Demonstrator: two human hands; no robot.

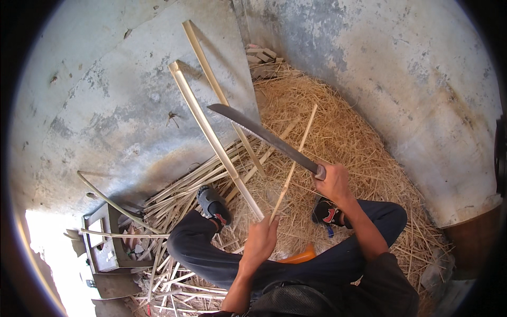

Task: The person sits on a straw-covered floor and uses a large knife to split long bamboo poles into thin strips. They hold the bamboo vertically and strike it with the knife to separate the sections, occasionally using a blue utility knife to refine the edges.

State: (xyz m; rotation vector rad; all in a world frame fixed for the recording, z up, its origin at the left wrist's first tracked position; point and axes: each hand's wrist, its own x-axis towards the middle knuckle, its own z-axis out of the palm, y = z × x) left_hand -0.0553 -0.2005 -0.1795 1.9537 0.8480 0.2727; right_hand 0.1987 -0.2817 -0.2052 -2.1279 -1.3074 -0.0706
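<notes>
My right hand (334, 184) is closed round the handle of a long machete (266, 136), its dark blade slanting up to the left. In my left hand (260, 240) the fingers are closed at the lower ends of two pieces of bamboo. One is a wide split bamboo length (211, 138), pale and hollow along its inner face, reaching up towards the left wall. The other is a thin bamboo strip (292, 170) pointing up to the right; the blade crosses close to it. Beyond, a second bamboo length (208, 68) leans by the wall, partly behind the blade.
Straw-like shavings (317, 113) cover the floor between two worn walls. Cut bamboo strips (182, 186) lie heaped left of my shoe (211, 203). A grey metal frame (103, 238) stands at left. An orange object (300, 255) lies near my leg; bricks (260, 55) sit in the corner.
</notes>
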